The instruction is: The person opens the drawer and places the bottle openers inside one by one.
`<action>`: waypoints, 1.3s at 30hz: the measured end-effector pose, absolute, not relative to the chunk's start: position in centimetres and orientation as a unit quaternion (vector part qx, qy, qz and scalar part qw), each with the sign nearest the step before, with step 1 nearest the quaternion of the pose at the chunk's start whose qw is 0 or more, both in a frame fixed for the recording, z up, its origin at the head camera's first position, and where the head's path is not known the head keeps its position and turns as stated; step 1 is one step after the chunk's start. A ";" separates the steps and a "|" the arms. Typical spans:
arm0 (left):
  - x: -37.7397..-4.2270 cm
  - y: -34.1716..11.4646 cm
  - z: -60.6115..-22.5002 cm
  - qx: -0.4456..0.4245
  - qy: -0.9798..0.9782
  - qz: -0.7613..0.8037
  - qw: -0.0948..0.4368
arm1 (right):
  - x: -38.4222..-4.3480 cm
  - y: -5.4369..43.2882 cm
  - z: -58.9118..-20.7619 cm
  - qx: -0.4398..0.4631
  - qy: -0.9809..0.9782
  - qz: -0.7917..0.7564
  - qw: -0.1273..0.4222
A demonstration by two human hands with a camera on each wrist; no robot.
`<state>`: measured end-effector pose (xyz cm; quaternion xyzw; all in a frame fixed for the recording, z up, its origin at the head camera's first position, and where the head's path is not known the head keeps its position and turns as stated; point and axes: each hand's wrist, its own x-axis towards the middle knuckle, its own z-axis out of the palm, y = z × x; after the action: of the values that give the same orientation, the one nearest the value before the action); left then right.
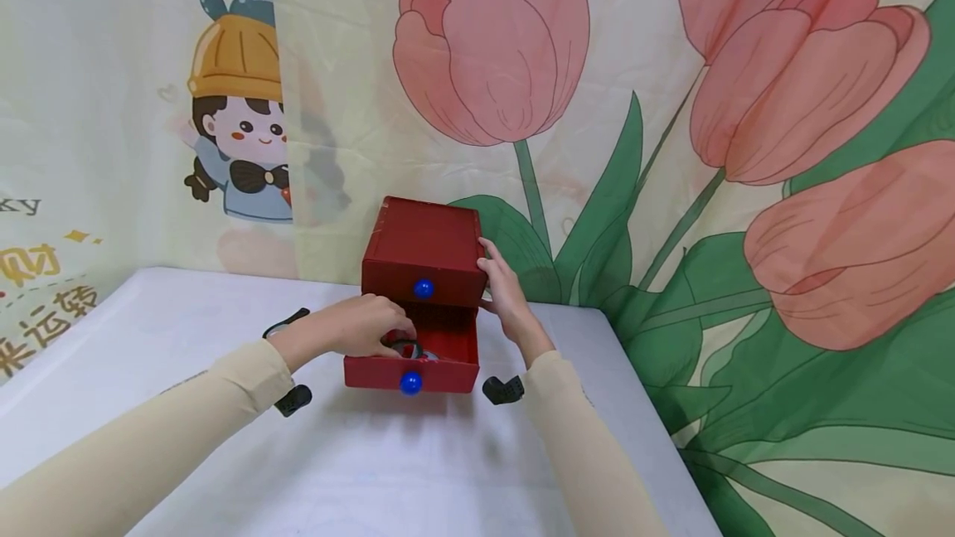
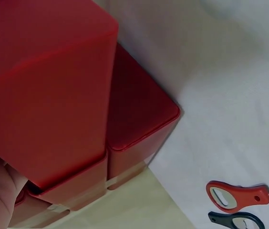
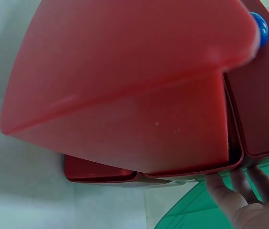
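Observation:
A red drawer cabinet (image 1: pixel 427 234) with blue knobs stands on the table, its middle drawer (image 1: pixel 373 373) pulled out. My left hand (image 1: pixel 373 326) reaches over the left wall of that drawer and pinches a dark-rimmed bottle opener (image 1: pixel 406 349) inside it. Other small items beside the opener are too small to tell. My right hand (image 1: pixel 511 305) rests against the cabinet's right side; in the right wrist view its fingers (image 3: pixel 239 183) lie along the casing. A red bottle opener (image 2: pixel 237 195) and a dark one (image 2: pixel 234 219) lie on the table in the left wrist view.
A white cloth covers the table (image 1: pixel 418 471). Behind the cabinet hangs a curtain (image 1: pixel 492 65) printed with tulips and a cartoon figure. The lowest drawer (image 2: pixel 144 102) is closed beneath the open one.

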<state>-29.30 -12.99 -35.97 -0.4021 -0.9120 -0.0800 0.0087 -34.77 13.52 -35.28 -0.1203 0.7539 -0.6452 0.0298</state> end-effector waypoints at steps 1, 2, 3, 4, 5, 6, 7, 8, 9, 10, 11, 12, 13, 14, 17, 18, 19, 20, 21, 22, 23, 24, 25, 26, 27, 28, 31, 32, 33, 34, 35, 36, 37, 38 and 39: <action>-29.3 -13.0 -36.0 -0.402 -0.912 -0.082 0.006 | -34.7 13.5 -35.3 -0.121 0.755 -0.644 0.029; -29.3 -13.0 -36.0 -0.403 -0.911 -0.085 0.004 | -34.7 13.5 -35.3 -0.120 0.756 -0.643 0.030; -29.3 -13.0 -36.0 -0.404 -0.911 -0.086 0.002 | -34.7 13.6 -35.3 -0.121 0.756 -0.643 0.030; -29.3 -13.0 -35.9 -0.405 -0.910 -0.086 0.002 | -34.7 13.6 -35.3 -0.120 0.756 -0.642 0.030; -29.3 -13.0 -35.9 -0.406 -0.910 -0.086 0.003 | -34.7 13.6 -35.3 -0.121 0.756 -0.643 0.031; -29.3 -13.0 -35.9 -0.409 -0.909 -0.086 0.007 | -34.7 13.6 -35.3 -0.121 0.756 -0.643 0.030; -29.2 -13.1 -35.8 -0.412 -0.907 -0.085 0.011 | -34.7 13.6 -35.3 -0.121 0.755 -0.643 0.030; -29.2 -13.1 -35.8 -0.415 -0.906 -0.084 0.017 | -34.7 13.6 -35.3 -0.121 0.755 -0.644 0.029; -29.1 -13.2 -35.7 -0.418 -0.904 -0.083 0.024 | -34.7 13.6 -35.3 -0.121 0.755 -0.644 0.029; -29.1 -13.3 -35.6 -0.421 -0.902 -0.083 0.031 | -34.7 13.5 -35.3 -0.121 0.754 -0.645 0.029; -29.0 -13.4 -35.6 -0.425 -0.900 -0.087 0.038 | -34.7 13.5 -35.3 -0.122 0.754 -0.644 0.029; -29.0 -13.5 -35.5 -0.427 -0.899 -0.091 0.044 | -34.7 13.5 -35.3 -0.121 0.755 -0.644 0.029; -28.9 -13.7 -35.5 -0.430 -0.896 -0.097 0.050 | -34.7 13.5 -35.3 -0.121 0.755 -0.644 0.029; -28.8 -13.8 -35.4 -0.431 -0.895 -0.104 0.055 | -34.7 13.5 -35.3 -0.120 0.755 -0.644 0.029; -28.4 -14.3 -35.1 -0.427 -0.893 -0.127 0.067 | -34.6 13.5 -35.3 -0.121 0.756 -0.643 0.028; -28.2 -14.5 -35.0 -0.424 -0.893 -0.133 0.071 | -34.6 13.6 -35.3 -0.121 0.755 -0.643 0.027; -28.1 -14.7 -35.0 -0.419 -0.894 -0.138 0.075 | -34.6 13.6 -35.3 -0.122 0.755 -0.643 0.027; -28.0 -14.9 -34.9 -0.414 -0.896 -0.142 0.080 | -34.6 13.6 -35.3 -0.123 0.755 -0.644 0.026; -27.8 -15.2 -34.9 -0.409 -0.897 -0.146 0.084 | -34.6 13.6 -35.3 -0.125 0.755 -0.643 0.026; -27.7 -15.4 -34.9 -0.405 -0.898 -0.150 0.089 | -34.6 13.6 -35.3 -0.125 0.756 -0.642 0.026; -27.5 -15.6 -34.9 -0.399 -0.899 -0.154 0.092 | -34.6 13.6 -35.3 -0.126 0.756 -0.642 0.026; -27.3 -15.8 -34.8 -0.394 -0.900 -0.158 0.096 | -34.6 13.6 -35.4 -0.126 0.756 -0.642 0.026; -27.2 -15.9 -34.8 -0.389 -0.901 -0.162 0.100 | -34.7 13.6 -35.4 -0.126 0.756 -0.641 0.026; -27.0 -16.1 -34.8 -0.383 -0.903 -0.165 0.104 | -34.7 13.6 -35.4 -0.126 0.757 -0.640 0.026; -26.9 -16.3 -34.8 -0.378 -0.904 -0.169 0.109 | -34.7 13.6 -35.4 -0.126 0.758 -0.640 0.026; -26.7 -16.5 -34.9 -0.371 -0.905 -0.174 0.113 | -34.7 13.6 -35.5 -0.126 0.758 -0.639 0.025; -26.3 -17.3 -35.0 -0.351 -0.908 -0.187 0.131 | -34.7 13.6 -35.5 -0.126 0.758 -0.639 0.025; -26.1 -17.5 -35.0 -0.344 -0.909 -0.193 0.137 | -34.7 13.6 -35.5 -0.126 0.758 -0.640 0.026; -25.9 -17.8 -35.2 -0.336 -0.910 -0.198 0.143 | -34.7 13.5 -35.5 -0.125 0.758 -0.640 0.026; -25.8 -18.1 -35.3 -0.326 -0.911 -0.203 0.149 | -34.7 13.5 -35.4 -0.124 0.757 -0.640 0.026; -25.6 -18.4 -35.4 -0.316 -0.913 -0.209 0.153 | -34.7 13.5 -35.4 -0.124 0.757 -0.641 0.027; -25.4 -18.6 -35.6 -0.303 -0.915 -0.215 0.157 | -34.7 13.5 -35.4 -0.123 0.758 -0.640 0.026; -25.2 -18.9 -35.8 -0.291 -0.917 -0.221 0.160 | -34.8 13.5 -35.3 -0.124 0.758 -0.640 0.027; -25.0 -19.1 -36.0 -0.280 -0.918 -0.228 0.162 | -34.8 13.5 -35.3 -0.123 0.759 -0.639 0.027; -24.7 -19.4 -36.3 -0.268 -0.920 -0.235 0.164 | -34.8 13.5 -35.2 -0.124 0.759 -0.638 0.026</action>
<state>-24.75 -19.38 -36.25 -0.2680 -0.9200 -0.2346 0.1637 -34.77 13.50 -35.19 -0.1239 0.7593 -0.6383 0.0264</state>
